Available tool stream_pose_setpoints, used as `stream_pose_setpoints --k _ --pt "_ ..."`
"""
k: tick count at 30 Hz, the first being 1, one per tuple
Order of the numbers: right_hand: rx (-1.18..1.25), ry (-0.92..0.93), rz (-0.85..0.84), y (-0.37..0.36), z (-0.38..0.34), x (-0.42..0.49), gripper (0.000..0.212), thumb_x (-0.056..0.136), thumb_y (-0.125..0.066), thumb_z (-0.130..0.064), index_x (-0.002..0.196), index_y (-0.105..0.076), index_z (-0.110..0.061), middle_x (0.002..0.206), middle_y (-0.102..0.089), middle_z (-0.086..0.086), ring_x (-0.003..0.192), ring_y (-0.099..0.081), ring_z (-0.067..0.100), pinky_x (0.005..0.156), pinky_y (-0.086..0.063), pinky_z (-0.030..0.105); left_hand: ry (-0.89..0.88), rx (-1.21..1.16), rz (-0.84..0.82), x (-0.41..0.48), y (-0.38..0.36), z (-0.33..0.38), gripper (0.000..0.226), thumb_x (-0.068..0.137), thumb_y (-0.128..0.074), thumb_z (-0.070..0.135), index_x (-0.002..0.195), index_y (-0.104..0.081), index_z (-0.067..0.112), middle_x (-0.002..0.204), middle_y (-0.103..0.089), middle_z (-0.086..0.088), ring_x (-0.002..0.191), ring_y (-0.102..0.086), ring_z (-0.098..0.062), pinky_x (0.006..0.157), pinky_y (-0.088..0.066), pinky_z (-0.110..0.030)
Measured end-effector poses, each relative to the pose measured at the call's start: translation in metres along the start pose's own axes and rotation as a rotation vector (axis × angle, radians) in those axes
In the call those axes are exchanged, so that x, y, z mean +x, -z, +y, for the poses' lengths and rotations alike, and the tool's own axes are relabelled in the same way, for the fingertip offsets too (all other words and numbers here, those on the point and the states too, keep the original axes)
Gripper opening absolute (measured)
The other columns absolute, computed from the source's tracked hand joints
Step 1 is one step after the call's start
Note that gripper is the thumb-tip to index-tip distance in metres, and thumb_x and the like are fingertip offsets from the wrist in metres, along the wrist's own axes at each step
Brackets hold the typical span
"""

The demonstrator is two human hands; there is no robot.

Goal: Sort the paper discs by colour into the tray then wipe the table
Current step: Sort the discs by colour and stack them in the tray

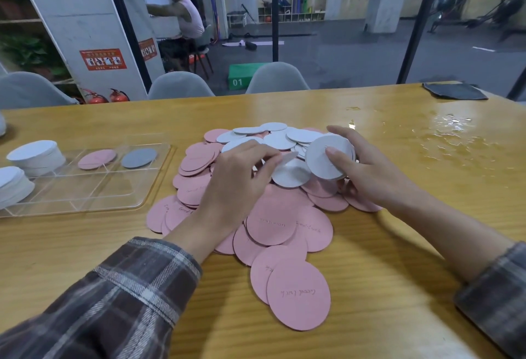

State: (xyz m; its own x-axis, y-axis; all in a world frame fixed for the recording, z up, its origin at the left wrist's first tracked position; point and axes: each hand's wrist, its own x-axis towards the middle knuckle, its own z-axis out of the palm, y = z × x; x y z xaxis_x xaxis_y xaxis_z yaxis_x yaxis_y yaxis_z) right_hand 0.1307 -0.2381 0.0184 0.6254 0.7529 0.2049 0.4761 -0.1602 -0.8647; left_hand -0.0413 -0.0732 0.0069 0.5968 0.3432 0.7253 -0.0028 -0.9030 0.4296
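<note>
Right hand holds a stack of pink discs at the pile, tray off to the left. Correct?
Not quite. The head view shows the stack in the right hand is white, not pink. It is at the pile, and the tray lies to the left.

Grey chairs [179,85], green box [240,75] (marked 01), red extinguishers [119,96]

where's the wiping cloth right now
Head view: the dark grey cloth lies at the far right edge of the table, beyond the wet-looking patch and well to the right of the disc pile.
</note>
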Motion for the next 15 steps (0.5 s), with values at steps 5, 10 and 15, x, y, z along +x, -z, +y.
stream_pose_setpoints --k 5,10,15 --pt "0.021 0.016 -0.028 -0.0006 -0.0054 -0.0027 0.025 0.107 -0.049 -0.033 0.131 -0.056 -0.037 0.088 -0.059 0.0 0.047 -0.048 0.014 0.047 -0.044 0.028 0.33 -0.321 0.01 0.0009 0.0025 0.0086 0.009 0.097 -0.072 0.011 0.092 -0.079 0.007 0.078 -0.073 -0.009 0.064 -0.065 -0.016 0.06 -0.052 -0.013" --pt "0.025 0.012 -0.049 -0.0003 -0.0053 -0.0025 0.025 0.11 -0.042 -0.033 0.131 -0.055 -0.035 0.09 -0.061 0.003 0.051 -0.048 0.016 0.047 -0.042 0.028 0.474 -0.444 -0.004 0.0019 0.0015 0.0061 0.011 0.099 -0.07 0.016 0.093 -0.079 0.013 0.071 -0.069 -0.015 0.059 -0.063 -0.014 0.06 -0.059 -0.027" --pt "0.046 -0.005 -0.066 -0.001 -0.0029 -0.001 0.025 0.109 -0.042 -0.035 0.129 -0.056 -0.039 0.091 -0.06 0.003 0.053 -0.049 0.015 0.047 -0.041 0.028 0.573 -0.516 0.016 0.003 0.0014 0.01 0.01 0.098 -0.071 0.016 0.094 -0.079 0.01 0.071 -0.072 -0.012 0.061 -0.07 -0.015 0.063 -0.064 -0.032"
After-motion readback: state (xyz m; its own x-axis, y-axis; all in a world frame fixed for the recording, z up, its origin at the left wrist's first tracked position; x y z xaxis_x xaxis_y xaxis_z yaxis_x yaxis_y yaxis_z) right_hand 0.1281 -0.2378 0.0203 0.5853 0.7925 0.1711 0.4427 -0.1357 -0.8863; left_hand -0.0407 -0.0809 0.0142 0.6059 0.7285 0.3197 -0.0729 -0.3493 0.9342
